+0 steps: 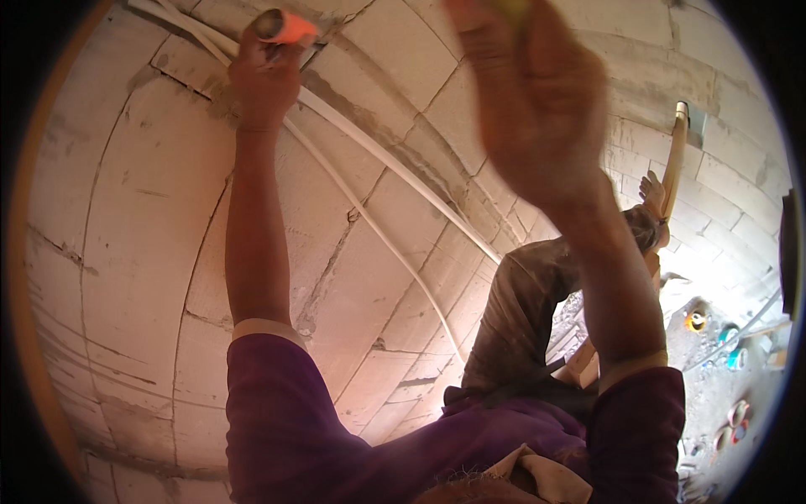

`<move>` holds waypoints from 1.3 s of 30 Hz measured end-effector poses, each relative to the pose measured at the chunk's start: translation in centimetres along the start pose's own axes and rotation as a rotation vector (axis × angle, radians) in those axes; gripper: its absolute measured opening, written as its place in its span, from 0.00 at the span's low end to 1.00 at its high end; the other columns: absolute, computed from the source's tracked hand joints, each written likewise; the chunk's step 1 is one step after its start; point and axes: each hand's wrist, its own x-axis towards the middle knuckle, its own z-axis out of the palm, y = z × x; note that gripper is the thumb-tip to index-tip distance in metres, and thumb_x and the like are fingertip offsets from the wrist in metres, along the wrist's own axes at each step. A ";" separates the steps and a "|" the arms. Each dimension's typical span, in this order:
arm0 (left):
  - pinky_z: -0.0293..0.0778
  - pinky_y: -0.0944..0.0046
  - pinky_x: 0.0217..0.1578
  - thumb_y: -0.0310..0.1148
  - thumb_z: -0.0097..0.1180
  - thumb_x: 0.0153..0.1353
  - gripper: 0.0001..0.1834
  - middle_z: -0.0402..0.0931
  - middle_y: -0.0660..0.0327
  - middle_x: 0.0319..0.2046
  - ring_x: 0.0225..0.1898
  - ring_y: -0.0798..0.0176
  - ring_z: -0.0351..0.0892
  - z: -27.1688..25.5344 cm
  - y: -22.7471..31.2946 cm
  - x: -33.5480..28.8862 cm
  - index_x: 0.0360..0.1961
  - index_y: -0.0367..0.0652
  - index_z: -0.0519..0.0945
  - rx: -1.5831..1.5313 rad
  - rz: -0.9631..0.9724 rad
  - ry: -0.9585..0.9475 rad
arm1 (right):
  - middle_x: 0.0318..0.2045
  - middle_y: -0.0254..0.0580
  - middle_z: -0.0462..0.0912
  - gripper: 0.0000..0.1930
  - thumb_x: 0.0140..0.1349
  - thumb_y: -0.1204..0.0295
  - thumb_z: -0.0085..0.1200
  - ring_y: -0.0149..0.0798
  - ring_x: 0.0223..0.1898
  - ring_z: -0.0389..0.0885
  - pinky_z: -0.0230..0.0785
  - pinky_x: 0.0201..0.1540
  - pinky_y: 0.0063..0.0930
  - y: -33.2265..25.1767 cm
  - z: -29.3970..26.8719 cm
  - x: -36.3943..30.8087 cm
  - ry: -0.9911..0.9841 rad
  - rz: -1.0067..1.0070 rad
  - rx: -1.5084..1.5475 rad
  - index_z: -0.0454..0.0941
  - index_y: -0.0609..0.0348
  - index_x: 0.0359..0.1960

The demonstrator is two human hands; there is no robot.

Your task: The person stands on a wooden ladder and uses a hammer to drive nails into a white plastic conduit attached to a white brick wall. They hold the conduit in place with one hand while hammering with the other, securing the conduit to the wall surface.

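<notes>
Orange cylinder (290,28) at upper left, before block wall (134,218), gripped in your left hand (267,84). Two white conduits (401,172) run along wall, passing behind that hand: that part looks done. Cylinder in hand, unplaced: its part looks left. Your right hand (546,118) raised, blurred; can't tell whether gripping yellowish thing (514,10) at top edge. Count: one cylinder, two conduits, one yellowish thing.

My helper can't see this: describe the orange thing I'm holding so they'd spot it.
On the pale block wall, follow the white strips up-left to the left grip. It holds the orange object with a dark, round end; its vivid colour sets it apart from the strips.
</notes>
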 end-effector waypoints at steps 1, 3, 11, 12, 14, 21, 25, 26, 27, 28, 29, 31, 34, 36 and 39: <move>0.79 0.67 0.46 0.23 0.68 0.59 0.18 0.85 0.61 0.42 0.42 0.67 0.84 -0.5 0.2 0.1 0.50 0.38 0.78 -0.020 -0.034 0.029 | 0.17 0.41 0.71 0.14 0.75 0.63 0.49 0.37 0.18 0.70 0.60 0.20 0.34 -0.8 -1.5 -0.3 -0.020 0.189 0.118 0.72 0.59 0.33; 0.78 0.65 0.51 0.18 0.66 0.60 0.22 0.82 0.57 0.47 0.48 0.64 0.81 -1.8 1.7 1.1 0.55 0.34 0.75 -0.065 -0.092 0.092 | 0.16 0.17 0.62 0.12 0.76 0.62 0.50 0.13 0.15 0.55 0.45 0.16 0.15 -0.3 -4.4 -2.2 0.081 0.488 0.274 0.73 0.50 0.33; 0.82 0.60 0.39 0.14 0.64 0.58 0.26 0.78 0.54 0.49 0.41 0.61 0.81 -5.6 8.3 -1.3 0.57 0.32 0.72 -0.208 -0.070 0.382 | 0.18 0.21 0.65 0.13 0.76 0.61 0.48 0.18 0.18 0.61 0.53 0.20 0.17 1.0 -13.2 -13.5 -0.117 0.660 -0.337 0.72 0.52 0.33; 0.79 0.63 0.32 0.13 0.61 0.57 0.26 0.77 0.54 0.46 0.37 0.64 0.79 -5.8 9.3 -2.7 0.58 0.33 0.72 -0.231 -0.217 0.391 | 0.18 0.24 0.66 0.15 0.75 0.59 0.50 0.20 0.19 0.63 0.55 0.20 0.20 0.9 -13.5 -14.1 -0.147 0.694 -0.351 0.72 0.55 0.32; 0.75 0.68 0.23 0.12 0.59 0.55 0.27 0.76 0.57 0.42 0.30 0.69 0.76 -6.7 11.3 -6.5 0.57 0.35 0.73 -0.302 -0.380 0.355 | 0.17 0.28 0.69 0.17 0.73 0.58 0.52 0.22 0.20 0.67 0.59 0.22 0.25 -0.5 -13.3 -14.4 -0.068 1.290 0.057 0.73 0.58 0.31; 0.64 0.72 0.16 0.11 0.54 0.54 0.24 0.72 0.63 0.31 0.19 0.73 0.67 -14.9 14.9 -15.1 0.54 0.34 0.74 -0.041 -0.491 0.486 | 0.19 0.23 0.68 0.15 0.72 0.58 0.55 0.19 0.19 0.63 0.54 0.21 0.17 -0.1 -13.0 -16.9 -0.254 1.083 -0.165 0.74 0.57 0.34; 0.62 0.71 0.15 0.12 0.54 0.56 0.22 0.72 0.62 0.29 0.17 0.72 0.66 -18.8 15.6 -17.2 0.53 0.33 0.74 0.021 -0.413 0.513 | 0.18 0.33 0.71 0.20 0.71 0.57 0.56 0.26 0.22 0.66 0.58 0.24 0.30 -1.6 -12.4 -17.3 -0.279 1.103 -0.246 0.73 0.62 0.30; 0.62 0.71 0.15 0.12 0.55 0.56 0.21 0.72 0.62 0.29 0.17 0.71 0.66 -18.9 15.8 -17.7 0.53 0.33 0.74 0.008 -0.419 0.510 | 0.18 0.33 0.71 0.19 0.71 0.57 0.56 0.25 0.22 0.65 0.58 0.24 0.30 -2.3 -12.4 -17.3 -0.272 1.126 -0.239 0.73 0.62 0.30; 0.62 0.71 0.15 0.13 0.55 0.56 0.21 0.72 0.61 0.28 0.16 0.71 0.66 -18.8 15.7 -17.3 0.53 0.33 0.74 -0.007 -0.406 0.508 | 0.18 0.32 0.70 0.19 0.71 0.58 0.57 0.25 0.22 0.64 0.57 0.24 0.29 -2.7 -12.2 -17.2 -0.250 1.139 -0.223 0.73 0.62 0.30; 0.62 0.70 0.15 0.14 0.55 0.56 0.21 0.72 0.61 0.27 0.16 0.70 0.66 -18.8 15.7 -16.9 0.52 0.33 0.74 -0.021 -0.395 0.506 | 0.18 0.31 0.69 0.18 0.71 0.59 0.57 0.24 0.22 0.64 0.57 0.24 0.28 -3.1 -12.0 -17.2 -0.229 1.152 -0.208 0.73 0.62 0.30; 0.62 0.70 0.15 0.15 0.56 0.55 0.21 0.72 0.60 0.27 0.16 0.69 0.67 -18.2 15.9 -16.8 0.52 0.33 0.74 -0.116 -0.380 0.512 | 0.18 0.29 0.68 0.17 0.70 0.61 0.58 0.23 0.22 0.62 0.55 0.24 0.26 -3.7 -12.0 -17.0 -0.234 1.140 -0.200 0.73 0.61 0.29; 0.62 0.69 0.15 0.16 0.57 0.56 0.21 0.72 0.60 0.26 0.16 0.69 0.67 -16.9 15.4 -16.5 0.53 0.33 0.73 -0.177 -0.426 0.533 | 0.18 0.28 0.68 0.17 0.70 0.61 0.58 0.23 0.22 0.62 0.55 0.24 0.26 -4.6 -12.0 -16.5 -0.232 1.167 -0.211 0.73 0.61 0.29; 0.63 0.69 0.15 0.17 0.57 0.56 0.21 0.73 0.60 0.25 0.15 0.68 0.68 -15.8 14.1 -17.1 0.53 0.33 0.74 -0.182 -0.456 0.492 | 0.17 0.28 0.69 0.18 0.73 0.58 0.54 0.22 0.21 0.63 0.55 0.23 0.25 -4.8 -13.3 -18.5 -0.204 1.239 -0.235 0.76 0.62 0.33; 0.63 0.69 0.15 0.17 0.58 0.56 0.21 0.74 0.60 0.24 0.15 0.68 0.68 -15.5 13.2 -16.9 0.53 0.33 0.74 -0.213 -0.415 0.460 | 0.17 0.28 0.69 0.19 0.74 0.57 0.51 0.22 0.20 0.64 0.55 0.22 0.24 -4.8 -14.0 -19.3 -0.137 1.335 -0.183 0.78 0.62 0.36; 0.64 0.69 0.15 0.18 0.58 0.55 0.21 0.74 0.60 0.24 0.15 0.68 0.69 -15.4 12.7 -16.6 0.52 0.33 0.75 -0.281 -0.366 0.415 | 0.17 0.27 0.69 0.20 0.77 0.57 0.46 0.21 0.18 0.64 0.55 0.21 0.21 -4.8 -13.8 -18.5 -0.079 1.335 -0.095 0.79 0.62 0.40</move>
